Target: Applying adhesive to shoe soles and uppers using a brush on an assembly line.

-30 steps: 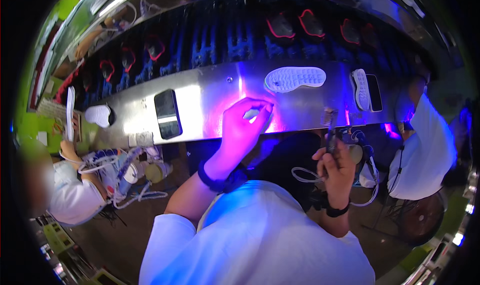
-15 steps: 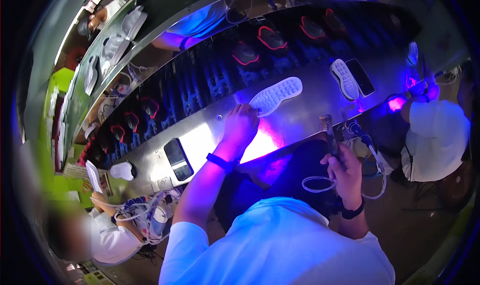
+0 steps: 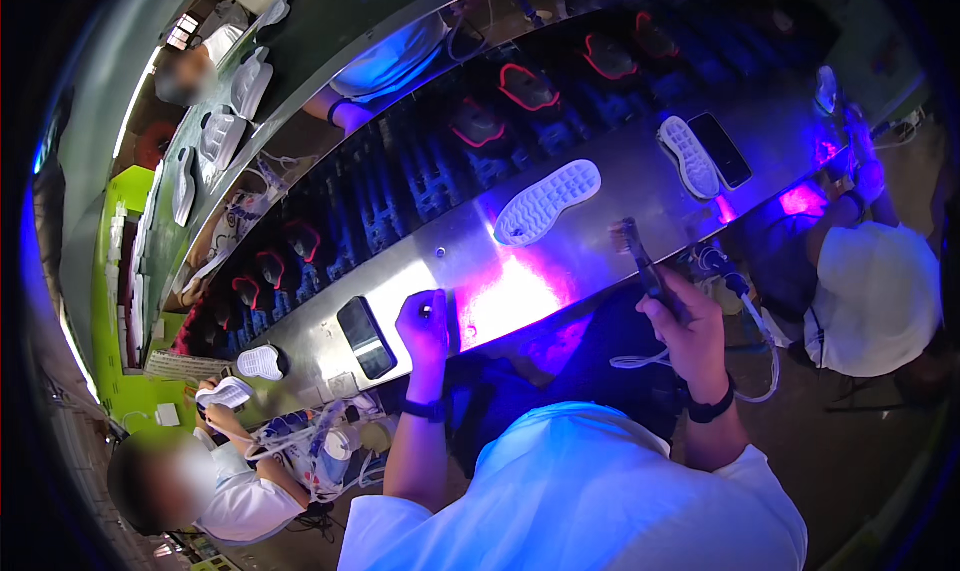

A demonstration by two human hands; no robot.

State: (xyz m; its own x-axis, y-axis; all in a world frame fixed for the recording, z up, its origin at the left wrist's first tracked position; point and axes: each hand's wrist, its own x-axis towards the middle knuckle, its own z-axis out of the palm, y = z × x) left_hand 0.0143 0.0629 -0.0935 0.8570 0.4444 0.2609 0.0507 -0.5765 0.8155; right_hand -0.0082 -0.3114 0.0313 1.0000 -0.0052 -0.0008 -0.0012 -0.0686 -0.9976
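Note:
A white shoe sole (image 3: 548, 203) lies tread side up on the metal bench (image 3: 625, 196), apart from both my hands. My left hand (image 3: 425, 323) is curled closed above the near edge, between a dark phone (image 3: 366, 338) and the glowing pink-white patch of light. A small bright spot shows at its fingers; whether it holds anything I cannot make out. My right hand (image 3: 686, 323) grips the handle of a brush (image 3: 645, 261), its bristle head raised toward the bench, to the right of the sole.
Beyond the bench runs a dark conveyor (image 3: 420, 196) with several red-edged dark pieces (image 3: 528, 88). Another sole (image 3: 688, 158) lies beside a second phone (image 3: 722, 151). Co-workers sit at left (image 3: 250, 491) and right (image 3: 880, 296). A hose (image 3: 765, 356) hangs near my right hand.
My left hand has left the sole and drawn back to the near edge. The brush has moved a little left and tilted. At left, the co-worker's sole has been lowered.

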